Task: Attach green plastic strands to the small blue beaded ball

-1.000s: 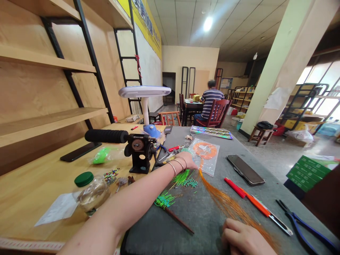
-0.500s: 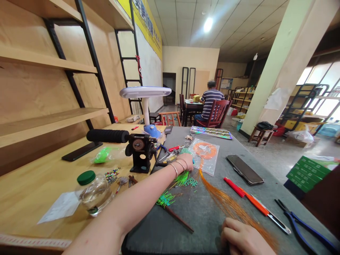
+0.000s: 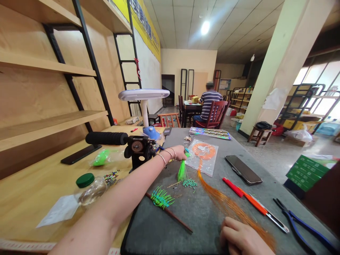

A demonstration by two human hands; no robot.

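Observation:
My left hand [image 3: 181,153] reaches to the middle of the grey mat, fingers closed around a bundle of green strands [image 3: 182,172]. The strands hang below the hand and fan out; green and blue bits show at the fingertips. Close beneath lies a small heap of teal beads [image 3: 189,183]. Nearer to me, a brown stick [image 3: 179,220] carries green and blue threads [image 3: 161,197]. My right hand [image 3: 240,235] rests curled at the front edge, beside a long bundle of orange strands [image 3: 221,198]. Whatever its fingers hold, if anything, is hidden.
A clear bag [image 3: 214,161] with an orange coil, a phone [image 3: 243,169], a red and orange cutter [image 3: 256,202] and blue-handled pliers [image 3: 294,223] lie to the right. A black hand-cranked device [image 3: 139,148] and a green-lidded jar [image 3: 90,189] stand left. A person sits farther back.
My left hand has drawn back slightly to the left, lifting the green strands so they hang down. The threaded stick and teal beads are more exposed. My right hand has stayed put.

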